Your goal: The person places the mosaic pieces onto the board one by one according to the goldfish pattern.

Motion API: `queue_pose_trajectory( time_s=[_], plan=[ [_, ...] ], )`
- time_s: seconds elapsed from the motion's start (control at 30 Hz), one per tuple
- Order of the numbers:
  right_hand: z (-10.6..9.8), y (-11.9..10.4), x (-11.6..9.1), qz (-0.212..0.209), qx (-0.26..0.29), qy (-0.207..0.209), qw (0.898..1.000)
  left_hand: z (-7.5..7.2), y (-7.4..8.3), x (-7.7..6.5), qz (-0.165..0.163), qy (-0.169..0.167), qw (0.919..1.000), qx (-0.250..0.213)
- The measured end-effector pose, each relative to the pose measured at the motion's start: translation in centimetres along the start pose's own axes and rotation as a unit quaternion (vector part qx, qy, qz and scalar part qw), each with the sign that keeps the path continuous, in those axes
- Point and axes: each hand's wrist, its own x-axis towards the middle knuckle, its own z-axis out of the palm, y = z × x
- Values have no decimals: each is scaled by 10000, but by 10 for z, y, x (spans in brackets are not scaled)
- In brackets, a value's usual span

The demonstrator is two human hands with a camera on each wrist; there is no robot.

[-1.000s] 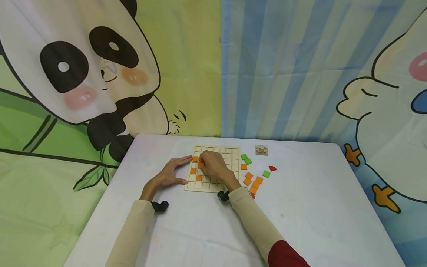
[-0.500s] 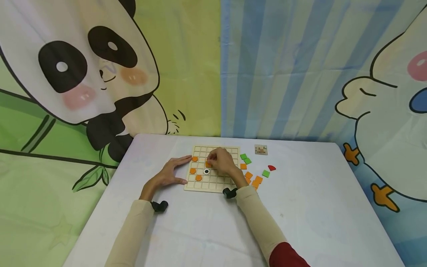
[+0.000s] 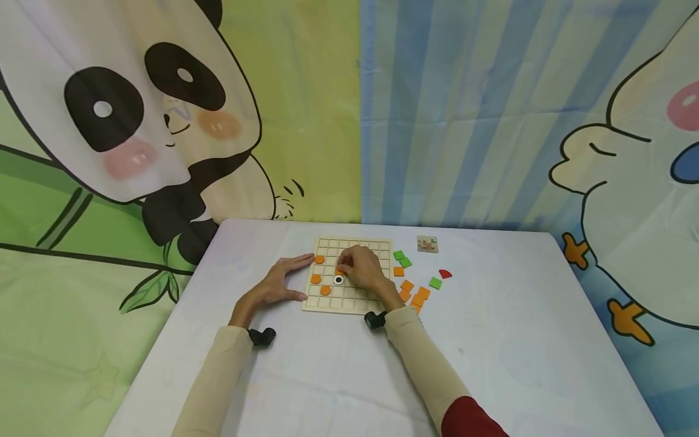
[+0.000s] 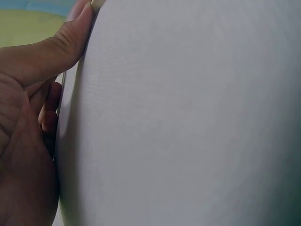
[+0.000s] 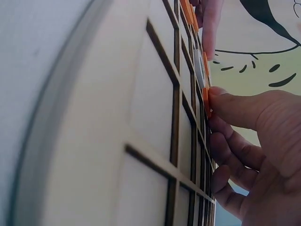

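A pale wooden grid board (image 3: 349,306) lies on the table. My left hand (image 3: 275,284) rests at its left side, thumb and fingers spread along the edge; the left wrist view shows the thumb (image 4: 70,42) at the board's corner. My right hand (image 3: 363,267) is over the middle of the board, pinching an orange square tile (image 5: 207,101) low at the grid, partly hidden by the fingers. Just in front of it sits a white disc with a black ring-like centre (image 3: 338,280). Orange round pieces (image 3: 316,279) lie in cells on the board's left part.
Right of the board lie several loose orange square tiles (image 3: 423,293), green tiles (image 3: 435,283) and a red wedge (image 3: 445,274). A small patterned card (image 3: 428,244) is at the back right. The white table (image 3: 491,364) meets a printed curtain (image 3: 448,109) behind.
My right hand has shifted right with the orange tile, uncovering the white disc, then lowered slightly towards me. The left hand has stayed at the board's edge.
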Motion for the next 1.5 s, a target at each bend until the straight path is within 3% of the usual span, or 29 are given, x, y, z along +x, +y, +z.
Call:
queue_pose_trajectory(
  time_s=[0.17, 0.3, 0.53, 0.67, 0.8, 0.9, 1.0, 1.1, 1.5],
  plan=[
    [-2, 2, -4, -23, 159, 12, 9999, 3, -6, 0, 219, 93, 9997, 8],
    [-10, 2, -12, 63, 413, 29, 9991, 6, -8, 0, 187, 88, 9998, 10],
    [-56, 13, -40, 467, 711, 438, 9954, 5, -4, -1, -50, 42, 10000, 10],
    [-89, 39, -67, 910, 247, 1039, 9901, 4, -2, -2, -92, 26, 9999, 33],
    [-117, 72, -96, 1581, -426, 1590, 9736, 3, -3, -4, -107, 4, 9999, 33],
    [-132, 89, -113, 2125, -624, 1626, 9615, 2, -4, -5, -102, 28, 9999, 90],
    [-141, 97, -124, 2466, -638, 1408, 9567, 1, -4, -6, -132, 41, 9999, 74],
    [-143, 102, -130, 2504, -606, 1266, 9579, 1, -5, -5, -123, 37, 9999, 20],
    [-144, 113, -138, 2202, -377, 1456, 9638, 3, -1, -1, -72, 22, 10000, -11]
  ],
)
